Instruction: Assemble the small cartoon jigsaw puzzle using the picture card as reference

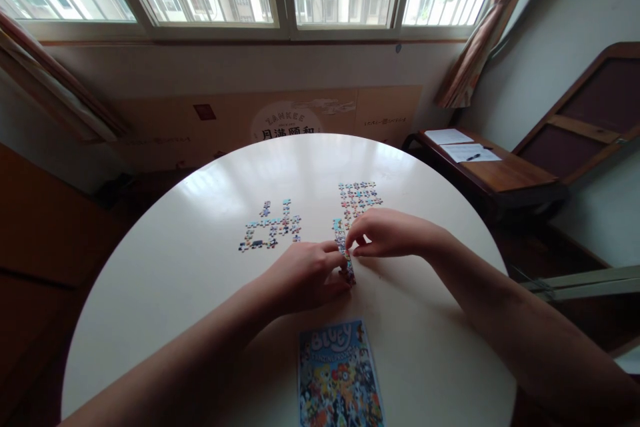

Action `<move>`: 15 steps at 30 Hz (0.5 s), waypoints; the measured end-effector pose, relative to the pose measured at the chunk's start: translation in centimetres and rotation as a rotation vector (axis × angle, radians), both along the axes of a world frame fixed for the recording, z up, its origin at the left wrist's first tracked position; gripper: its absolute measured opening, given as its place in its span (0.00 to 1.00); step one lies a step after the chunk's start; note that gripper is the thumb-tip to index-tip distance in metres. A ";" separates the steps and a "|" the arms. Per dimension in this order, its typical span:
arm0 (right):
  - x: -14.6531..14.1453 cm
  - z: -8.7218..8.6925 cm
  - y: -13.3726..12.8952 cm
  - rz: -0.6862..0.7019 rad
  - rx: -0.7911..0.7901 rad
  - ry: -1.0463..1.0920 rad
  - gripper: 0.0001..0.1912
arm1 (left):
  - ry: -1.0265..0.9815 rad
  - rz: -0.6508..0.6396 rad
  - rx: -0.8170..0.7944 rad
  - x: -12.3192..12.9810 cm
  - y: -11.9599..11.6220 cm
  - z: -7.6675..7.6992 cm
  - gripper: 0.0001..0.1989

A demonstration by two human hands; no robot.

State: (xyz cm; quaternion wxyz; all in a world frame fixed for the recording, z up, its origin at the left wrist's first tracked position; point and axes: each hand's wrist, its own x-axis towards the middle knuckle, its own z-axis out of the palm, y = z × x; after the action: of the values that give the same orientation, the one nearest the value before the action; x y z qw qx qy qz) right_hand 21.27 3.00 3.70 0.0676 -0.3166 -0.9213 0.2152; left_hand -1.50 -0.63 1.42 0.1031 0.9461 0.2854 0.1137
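Observation:
A narrow strip of jigsaw puzzle pieces (351, 275) lies on the white round table, partly covered by my fingers. From the left, my left hand (313, 273) reaches onto it, fingers bent and thumb low at the strip's near end. My right hand (383, 233) comes in from the other side, its fingers curled with the tips against the strip's right edge. Just beyond, laid out in rows, are loose jigsaw pieces (357, 193). A partly joined puzzle section (273, 221) with gaps in it lies left of the strip. Exactly which pieces the fingertips press is hidden.
A blue picture sheet (340, 373) marked "BLUEY" lies at the near side of the white table (165, 287). Beyond the table's right edge stands a wooden bench (520, 170) with papers (467, 152) and a pen on it. Windows line the far wall.

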 end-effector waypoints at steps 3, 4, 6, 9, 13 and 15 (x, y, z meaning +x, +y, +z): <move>0.0 -0.1 0.1 0.005 -0.001 -0.002 0.11 | -0.018 0.002 0.009 0.0 0.0 -0.2 0.08; 0.0 -0.1 0.1 0.004 -0.001 -0.002 0.11 | -0.017 0.004 0.011 0.0 0.0 -0.2 0.08; 0.0 -0.1 0.1 -0.001 -0.004 -0.001 0.11 | -0.012 0.008 0.011 0.1 0.0 -0.2 0.08; 0.0 -0.1 0.0 -0.002 -0.009 0.010 0.11 | -0.005 0.009 0.014 0.2 0.0 -0.1 0.08; -0.1 -0.1 0.0 -0.008 -0.005 0.020 0.10 | -0.007 0.009 0.020 0.2 -0.1 0.0 0.08; -0.1 -0.1 0.0 -0.011 -0.003 0.015 0.10 | -0.008 0.016 0.026 0.1 0.0 -0.1 0.08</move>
State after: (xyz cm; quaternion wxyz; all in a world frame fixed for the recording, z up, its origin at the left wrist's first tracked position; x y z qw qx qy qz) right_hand 21.14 3.05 3.55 0.0755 -0.3203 -0.9187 0.2186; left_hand -1.37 -0.65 1.34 0.0909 0.9446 0.2908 0.1221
